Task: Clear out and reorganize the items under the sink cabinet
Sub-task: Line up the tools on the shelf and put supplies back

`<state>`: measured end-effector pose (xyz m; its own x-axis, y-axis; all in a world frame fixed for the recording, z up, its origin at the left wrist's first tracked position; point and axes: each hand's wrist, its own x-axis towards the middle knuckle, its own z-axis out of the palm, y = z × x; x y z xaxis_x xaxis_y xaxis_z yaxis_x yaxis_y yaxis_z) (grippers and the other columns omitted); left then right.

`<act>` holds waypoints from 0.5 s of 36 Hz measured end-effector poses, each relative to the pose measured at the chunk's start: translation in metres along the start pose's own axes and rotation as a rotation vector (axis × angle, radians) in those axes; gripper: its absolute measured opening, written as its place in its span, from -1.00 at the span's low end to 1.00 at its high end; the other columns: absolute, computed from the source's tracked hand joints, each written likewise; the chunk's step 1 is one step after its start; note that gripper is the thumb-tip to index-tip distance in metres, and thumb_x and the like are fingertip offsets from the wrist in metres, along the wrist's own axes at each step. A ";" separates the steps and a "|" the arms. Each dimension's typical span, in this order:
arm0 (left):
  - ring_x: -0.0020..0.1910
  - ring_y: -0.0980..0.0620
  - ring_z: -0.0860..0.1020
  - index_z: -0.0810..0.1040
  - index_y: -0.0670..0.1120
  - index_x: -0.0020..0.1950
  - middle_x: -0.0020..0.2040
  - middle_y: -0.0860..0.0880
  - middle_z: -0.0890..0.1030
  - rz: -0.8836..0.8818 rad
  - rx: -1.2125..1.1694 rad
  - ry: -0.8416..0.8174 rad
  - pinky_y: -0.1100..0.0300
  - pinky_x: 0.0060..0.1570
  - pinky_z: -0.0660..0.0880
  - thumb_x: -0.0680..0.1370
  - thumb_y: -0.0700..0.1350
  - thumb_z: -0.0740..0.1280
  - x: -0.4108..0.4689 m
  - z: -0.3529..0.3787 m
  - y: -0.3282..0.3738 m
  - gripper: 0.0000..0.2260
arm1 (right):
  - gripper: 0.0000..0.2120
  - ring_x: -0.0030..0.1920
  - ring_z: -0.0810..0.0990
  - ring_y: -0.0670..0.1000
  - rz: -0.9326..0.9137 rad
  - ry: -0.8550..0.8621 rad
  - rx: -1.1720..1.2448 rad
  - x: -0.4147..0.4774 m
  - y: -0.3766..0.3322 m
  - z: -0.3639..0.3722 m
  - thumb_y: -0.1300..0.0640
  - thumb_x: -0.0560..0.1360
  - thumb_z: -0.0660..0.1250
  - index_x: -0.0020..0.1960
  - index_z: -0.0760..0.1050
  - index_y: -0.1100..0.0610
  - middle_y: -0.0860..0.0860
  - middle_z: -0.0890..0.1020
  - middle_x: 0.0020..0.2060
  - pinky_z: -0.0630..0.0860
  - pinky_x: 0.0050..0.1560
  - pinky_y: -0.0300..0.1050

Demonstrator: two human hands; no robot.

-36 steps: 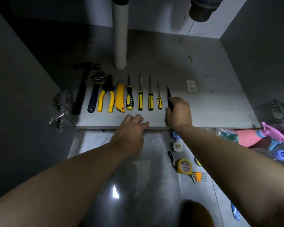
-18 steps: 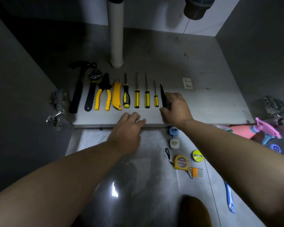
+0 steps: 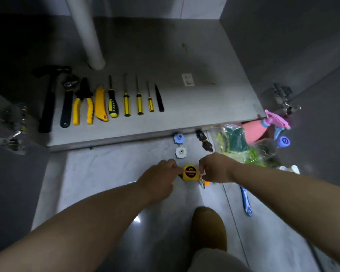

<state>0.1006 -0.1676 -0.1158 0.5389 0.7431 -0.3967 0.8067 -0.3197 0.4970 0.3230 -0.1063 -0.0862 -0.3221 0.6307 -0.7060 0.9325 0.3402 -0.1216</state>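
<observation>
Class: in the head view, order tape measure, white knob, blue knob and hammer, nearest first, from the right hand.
1. Tape measure, on floor beside the right hand.
2. White knob, just beyond it.
3. Blue knob, at cabinet edge.
4. Hammer, far left in cabinet.

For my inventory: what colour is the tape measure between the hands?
Yellow square tape measure case, round black label; head view.

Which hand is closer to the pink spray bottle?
Right. The right hand is down-left of the pink spray bottle; the left hand is farther left, beyond the yellow tape measure.
</observation>
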 end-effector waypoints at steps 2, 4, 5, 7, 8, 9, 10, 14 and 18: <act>0.37 -0.10 0.35 0.29 0.09 0.58 0.45 -0.03 0.33 0.020 0.031 -0.031 -0.01 0.26 0.42 0.56 -0.21 0.28 0.014 0.010 0.009 -0.41 | -0.70 0.10 0.62 0.14 0.075 0.041 0.055 -0.004 0.014 0.030 0.03 0.44 0.42 0.16 0.55 -0.01 0.05 0.63 0.07 0.49 -0.05 -0.15; 0.48 -0.11 0.27 0.21 0.12 0.61 0.57 -0.03 0.21 0.022 0.077 -0.051 -0.02 0.35 0.38 0.57 -0.21 0.30 0.029 0.021 0.017 -0.36 | -0.61 0.09 0.62 0.19 0.153 0.085 0.120 -0.007 0.024 0.055 -0.02 0.42 0.43 0.22 0.48 -0.03 0.09 0.61 0.10 0.51 -0.04 -0.08; 0.53 -0.12 0.21 0.17 0.11 0.63 0.61 -0.03 0.14 0.018 0.094 -0.054 -0.04 0.41 0.33 0.58 -0.22 0.30 0.036 0.027 0.020 -0.34 | -0.58 0.09 0.62 0.20 0.175 0.109 0.138 -0.007 0.029 0.067 -0.03 0.42 0.42 0.25 0.45 -0.04 0.09 0.61 0.11 0.50 -0.05 -0.07; 0.61 -0.12 0.08 0.08 0.09 0.65 0.66 -0.03 0.05 0.017 0.134 -0.044 -0.07 0.49 0.24 0.58 -0.24 0.30 0.048 0.038 0.026 -0.29 | -0.53 0.10 0.61 0.21 0.190 0.155 0.159 -0.007 0.035 0.085 -0.04 0.44 0.41 0.31 0.40 -0.03 0.08 0.60 0.13 0.46 -0.07 -0.07; 0.62 -0.11 0.05 0.05 0.08 0.66 0.66 -0.03 0.02 0.021 0.158 -0.035 -0.09 0.51 0.21 0.59 -0.24 0.31 0.052 0.044 0.028 -0.27 | -0.49 0.12 0.61 0.20 0.189 0.170 0.166 -0.007 0.037 0.092 -0.04 0.45 0.41 0.35 0.36 -0.03 0.07 0.60 0.15 0.47 -0.06 -0.06; 0.63 -0.11 0.03 0.05 0.08 0.66 0.67 -0.03 0.01 0.022 0.175 -0.024 -0.10 0.52 0.20 0.58 -0.24 0.33 0.055 0.049 0.030 -0.26 | -0.45 0.13 0.61 0.20 0.186 0.184 0.172 -0.007 0.039 0.099 -0.04 0.46 0.40 0.39 0.32 -0.03 0.07 0.59 0.18 0.51 -0.03 -0.04; 0.62 -0.11 0.03 0.06 0.08 0.66 0.67 -0.02 0.02 0.015 0.184 -0.014 -0.12 0.52 0.20 0.58 -0.24 0.34 0.057 0.053 0.032 -0.26 | -0.41 0.13 0.61 0.21 0.182 0.195 0.168 -0.007 0.039 0.104 -0.03 0.47 0.40 0.44 0.27 -0.02 0.08 0.58 0.19 0.53 -0.01 -0.01; 0.53 -0.15 0.21 0.23 0.09 0.58 0.61 -0.04 0.16 -0.034 0.218 0.057 -0.13 0.43 0.30 0.54 -0.25 0.34 0.061 0.062 0.033 -0.34 | -0.37 0.07 0.63 0.21 0.153 0.228 0.052 -0.001 0.033 0.117 0.01 0.53 0.32 0.52 0.12 -0.01 0.08 0.57 0.18 0.46 -0.14 -0.01; 0.41 -0.16 0.31 0.29 0.06 0.52 0.48 -0.09 0.28 -0.040 0.248 0.084 -0.08 0.32 0.39 0.48 -0.22 0.41 0.058 0.067 0.026 -0.35 | -0.41 0.04 0.64 0.20 0.135 0.242 -0.051 0.009 0.028 0.114 0.12 0.57 0.27 0.53 0.12 0.06 0.10 0.59 0.14 0.52 -0.12 0.03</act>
<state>0.1694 -0.1722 -0.1776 0.4914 0.8012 -0.3415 0.8675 -0.4156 0.2732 0.3649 -0.1704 -0.1753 -0.2308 0.8189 -0.5254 0.9622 0.2724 0.0019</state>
